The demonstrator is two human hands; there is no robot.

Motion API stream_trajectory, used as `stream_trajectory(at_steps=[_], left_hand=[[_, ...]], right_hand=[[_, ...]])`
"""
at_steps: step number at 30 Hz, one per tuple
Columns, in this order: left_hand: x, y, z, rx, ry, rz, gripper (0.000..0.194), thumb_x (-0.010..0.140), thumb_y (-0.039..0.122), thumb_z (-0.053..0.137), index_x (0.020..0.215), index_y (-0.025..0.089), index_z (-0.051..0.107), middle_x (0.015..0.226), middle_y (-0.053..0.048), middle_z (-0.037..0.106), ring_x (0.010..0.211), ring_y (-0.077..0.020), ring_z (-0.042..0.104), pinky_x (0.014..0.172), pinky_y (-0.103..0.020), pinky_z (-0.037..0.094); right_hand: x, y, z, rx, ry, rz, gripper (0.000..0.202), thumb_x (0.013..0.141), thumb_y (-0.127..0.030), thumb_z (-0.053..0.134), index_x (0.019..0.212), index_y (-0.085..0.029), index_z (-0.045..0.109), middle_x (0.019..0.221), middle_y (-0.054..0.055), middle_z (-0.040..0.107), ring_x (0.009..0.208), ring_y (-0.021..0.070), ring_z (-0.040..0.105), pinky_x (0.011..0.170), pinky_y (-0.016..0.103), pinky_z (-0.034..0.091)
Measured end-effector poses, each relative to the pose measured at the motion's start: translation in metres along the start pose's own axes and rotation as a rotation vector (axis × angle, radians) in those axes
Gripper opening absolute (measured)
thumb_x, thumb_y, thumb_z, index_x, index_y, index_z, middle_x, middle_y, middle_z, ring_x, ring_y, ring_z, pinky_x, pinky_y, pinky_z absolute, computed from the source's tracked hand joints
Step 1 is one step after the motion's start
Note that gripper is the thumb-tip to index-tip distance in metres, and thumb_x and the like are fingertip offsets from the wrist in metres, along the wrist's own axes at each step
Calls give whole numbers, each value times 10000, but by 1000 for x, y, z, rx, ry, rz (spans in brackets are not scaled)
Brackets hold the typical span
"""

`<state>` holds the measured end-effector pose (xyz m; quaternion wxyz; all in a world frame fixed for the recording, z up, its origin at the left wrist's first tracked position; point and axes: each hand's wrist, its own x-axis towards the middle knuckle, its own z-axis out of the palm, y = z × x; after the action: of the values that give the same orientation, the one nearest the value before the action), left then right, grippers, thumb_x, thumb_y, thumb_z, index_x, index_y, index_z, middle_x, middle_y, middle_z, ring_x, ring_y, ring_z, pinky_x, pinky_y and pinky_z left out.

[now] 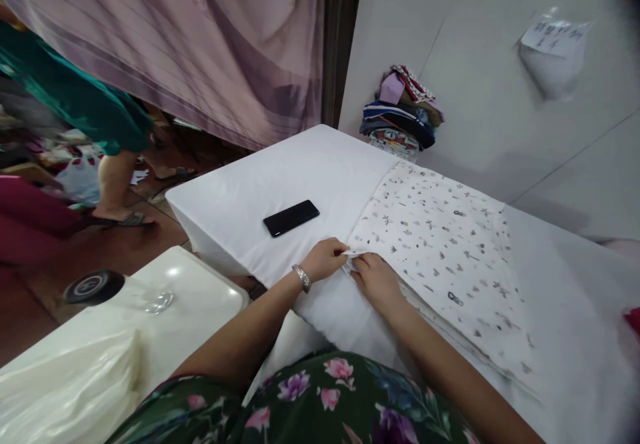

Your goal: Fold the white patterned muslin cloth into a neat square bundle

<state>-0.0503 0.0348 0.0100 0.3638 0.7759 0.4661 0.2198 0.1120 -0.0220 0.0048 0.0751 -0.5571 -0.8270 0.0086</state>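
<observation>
A white cloth with small printed figures lies folded flat on the white-covered table. My left hand, with a silver bracelet on its wrist, pinches the near left corner of this cloth. Close beside it, my right hand has its fingers closed on the cloth's near edge, thumb side hidden under it. A black phone rests on the table, a little beyond my left hand and apart from it.
At the left stands a white side table with a black-lidded clear bottle and a pale plastic bag. A stack of folded fabrics sits by the wall. Behind, a pink curtain hangs near a person in green.
</observation>
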Motion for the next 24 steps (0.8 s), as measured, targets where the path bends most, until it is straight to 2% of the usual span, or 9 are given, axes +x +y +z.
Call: stream_trajectory(at_steps=[6, 11, 14, 18, 21, 24], left_hand=[[0, 0, -3, -40, -24, -11, 214, 745, 300, 516, 858, 210, 674, 852, -3, 635, 777, -143, 564, 715, -240, 432], [20, -7, -15, -84, -21, -61, 362, 783, 472, 456, 867, 192, 669, 803, -10, 669, 756, -157, 593, 678, -240, 435], [51, -10, -17, 2, -49, -173, 408, 787, 499, 436, 813, 163, 666, 705, -32, 669, 659, -157, 601, 613, -244, 429], [111, -5, -8, 62, -78, -266, 410, 805, 470, 426, 814, 133, 659, 701, -63, 680, 637, -161, 619, 602, -246, 433], [156, 3, -3, 111, -57, -247, 384, 820, 415, 425, 808, 113, 663, 750, -98, 689, 716, -186, 635, 654, -259, 440], [197, 10, 1, 153, -16, -210, 354, 821, 386, 448, 934, 114, 645, 941, -120, 679, 902, -206, 615, 759, -260, 428]], right_hand=[[7, -2, -2, -91, -41, -2, 242, 846, -144, 424, 1004, -135, 608, 1013, 111, 579, 931, 246, 514, 802, 358, 421], [5, 5, -4, 42, 13, -7, 277, 853, -143, 396, 1066, -135, 573, 1012, 108, 580, 984, 217, 505, 857, 325, 400], [2, 8, -5, 74, 45, -11, 292, 840, -106, 379, 1063, -137, 565, 1017, 105, 575, 983, 206, 502, 868, 319, 394], [4, 6, -5, 68, 49, -36, 341, 800, -42, 367, 1065, -130, 563, 1009, 106, 576, 967, 204, 503, 860, 324, 395], [3, 3, -7, 73, 92, -25, 343, 800, -34, 353, 1044, -134, 572, 983, 99, 583, 939, 202, 507, 842, 325, 402], [-1, 3, -9, 112, 147, -38, 329, 815, -58, 359, 1057, -155, 561, 971, 82, 582, 914, 195, 507, 825, 318, 410]])
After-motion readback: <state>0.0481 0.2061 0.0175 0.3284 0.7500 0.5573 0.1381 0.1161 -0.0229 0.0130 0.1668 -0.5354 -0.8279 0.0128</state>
